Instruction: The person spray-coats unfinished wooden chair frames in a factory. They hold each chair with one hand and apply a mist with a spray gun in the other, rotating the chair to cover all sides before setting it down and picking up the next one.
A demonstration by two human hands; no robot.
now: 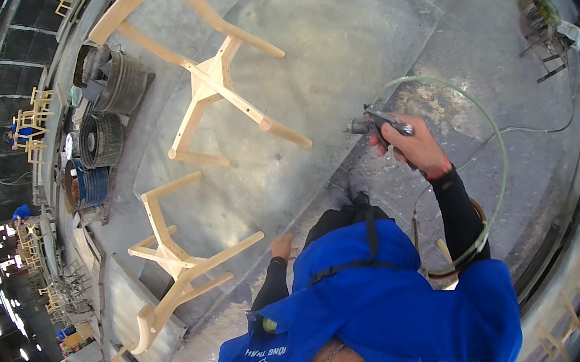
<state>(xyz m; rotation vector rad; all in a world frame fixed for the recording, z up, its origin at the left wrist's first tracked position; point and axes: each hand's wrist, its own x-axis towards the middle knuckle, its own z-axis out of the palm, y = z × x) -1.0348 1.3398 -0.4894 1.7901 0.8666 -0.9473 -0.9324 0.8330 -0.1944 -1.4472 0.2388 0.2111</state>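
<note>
1. Blue work shirt [410, 312], yours, is nearest the camera, behind both grips.
2. Your right hand [417, 141] is wrapped round a dark spray gun [379, 122]; can't tell if the trigger is pressed.
3. Spray gun is out ahead of your body, above the near edge of the grey sheet [345, 42]. Nozzle points left from the grip; long axis slants from nozzle down-right into your palm.
4. Green hose [503, 153] arcs round right of that grip, back toward your elbow.
5. Your left hand [282, 246] hangs low, left of the gun grip; can't tell how wide its fingers are.
6. Wooden chair frames: one [209, 82] ahead-left of the gun grip, one [171, 261] just left of your left hand, its leg end near your fingers.
7. Containers, far left of the gun grip: grey drum [124, 82], dark drum [108, 135], blue drum [96, 183], rusty brown inside. Contents unclear.
</note>
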